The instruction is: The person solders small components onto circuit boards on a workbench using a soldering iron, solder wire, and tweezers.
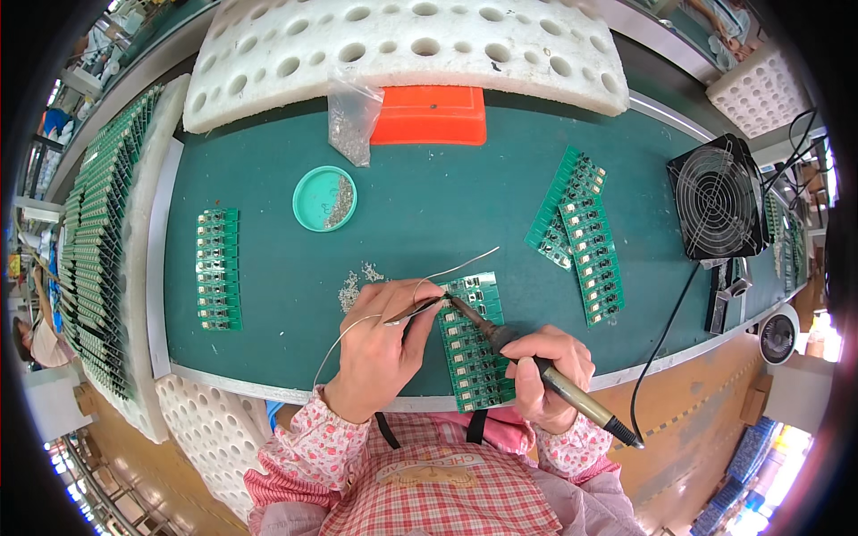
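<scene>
A green-topped workbench (259, 179) spread across a workshop, with a long white foam block (393, 73), pierced with round holes, along its far side. In front of the block sat a red tray (438, 121) and a clear plastic bag (351, 129) of small parts; nearer, a round teal dish (312, 198) held more. At the far left, many green boards stood in rows in a rack (103, 232), and a single board strip (219, 268) lay on the left of the bench. On the right, one strip (597, 259) overlapped another (552, 210), and a black fan (715, 196) stood beyond them.

The green circuit board (474, 357) lay at the near edge, in the middle, between the hands. The left hand (375, 344) was closed, its fingertips pinching dark tweezers (411, 311) over the board's far left corner, while a thin wire (335, 345) ran through its grasp. Just beside it lay a small heap of loose parts (349, 291). The right hand (552, 371) was wrapped around a soldering iron (576, 395), whose tip met the tweezers' end closely; whether they touched could not be told.
</scene>
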A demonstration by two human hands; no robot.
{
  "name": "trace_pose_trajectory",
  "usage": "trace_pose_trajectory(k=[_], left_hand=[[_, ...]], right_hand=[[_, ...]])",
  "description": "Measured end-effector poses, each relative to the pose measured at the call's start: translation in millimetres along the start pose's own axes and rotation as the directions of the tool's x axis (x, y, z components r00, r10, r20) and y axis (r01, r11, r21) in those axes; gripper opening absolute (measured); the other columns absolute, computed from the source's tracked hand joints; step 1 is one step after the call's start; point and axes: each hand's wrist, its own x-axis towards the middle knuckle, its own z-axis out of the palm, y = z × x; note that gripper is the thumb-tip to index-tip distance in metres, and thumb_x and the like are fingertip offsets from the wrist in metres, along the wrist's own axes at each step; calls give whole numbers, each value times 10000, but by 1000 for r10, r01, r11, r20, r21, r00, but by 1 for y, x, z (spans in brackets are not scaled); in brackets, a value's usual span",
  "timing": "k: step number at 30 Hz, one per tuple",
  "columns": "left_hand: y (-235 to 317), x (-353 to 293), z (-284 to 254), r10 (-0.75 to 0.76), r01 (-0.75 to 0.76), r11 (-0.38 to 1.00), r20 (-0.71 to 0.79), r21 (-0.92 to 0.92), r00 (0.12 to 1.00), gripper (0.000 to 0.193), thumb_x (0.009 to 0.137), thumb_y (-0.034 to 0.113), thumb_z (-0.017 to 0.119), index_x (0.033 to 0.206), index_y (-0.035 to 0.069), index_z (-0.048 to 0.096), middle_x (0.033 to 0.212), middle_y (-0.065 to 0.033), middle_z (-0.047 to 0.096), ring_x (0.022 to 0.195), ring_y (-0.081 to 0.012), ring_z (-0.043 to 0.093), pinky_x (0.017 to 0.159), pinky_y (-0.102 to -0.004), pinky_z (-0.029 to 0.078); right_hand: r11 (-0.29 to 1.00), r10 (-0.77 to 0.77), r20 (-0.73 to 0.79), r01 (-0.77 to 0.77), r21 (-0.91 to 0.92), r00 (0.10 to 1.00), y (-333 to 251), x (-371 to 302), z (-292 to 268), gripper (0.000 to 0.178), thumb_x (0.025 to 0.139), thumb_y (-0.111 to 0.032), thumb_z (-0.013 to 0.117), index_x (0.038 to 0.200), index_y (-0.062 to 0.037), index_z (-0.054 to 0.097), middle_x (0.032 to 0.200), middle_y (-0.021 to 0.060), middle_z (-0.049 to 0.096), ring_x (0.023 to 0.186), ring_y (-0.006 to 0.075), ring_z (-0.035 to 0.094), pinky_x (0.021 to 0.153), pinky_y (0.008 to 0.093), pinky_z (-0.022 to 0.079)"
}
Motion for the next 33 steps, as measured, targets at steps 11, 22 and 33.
trace_pose_trajectory(k=[11, 22, 33], left_hand=[[1, 3, 1, 16, -16, 999, -11, -32, 1000, 154, 798, -54, 731, 922, 6, 661, 956, -88, 708, 786, -289, 635, 716, -361, 491], [-3, 2, 3, 78, -79, 997, -35, -27, 996, 186, 796, -67, 732, 812, -7, 557, 973, -101, 720, 784, -297, 649, 693, -368, 495], [-1, 2, 3, 75, -75, 997, -39, -16, 996, 214, 797, -68, 734, 796, -8, 528, 970, -113, 719, 770, -309, 645, 679, -363, 497]], right_hand=[[982, -172, 124, 181, -62, 977, -6, 12, -3, 155, 771, -32, 719, 919, -56, 676, 636, 38, 599, 477, 211, 547, 475, 328, 449], [983, -156, -33, 152, -105, 987, -4, -5, -13, 102, 782, -36, 680, 884, -31, 674, 597, 35, 578, 440, 192, 505, 428, 323, 407], [988, 152, -116, -149, 37, 981, -10, -16, -10, 79, 875, -72, 653, 932, -17, 647, 584, 35, 591, 477, 141, 563, 482, 271, 444]])
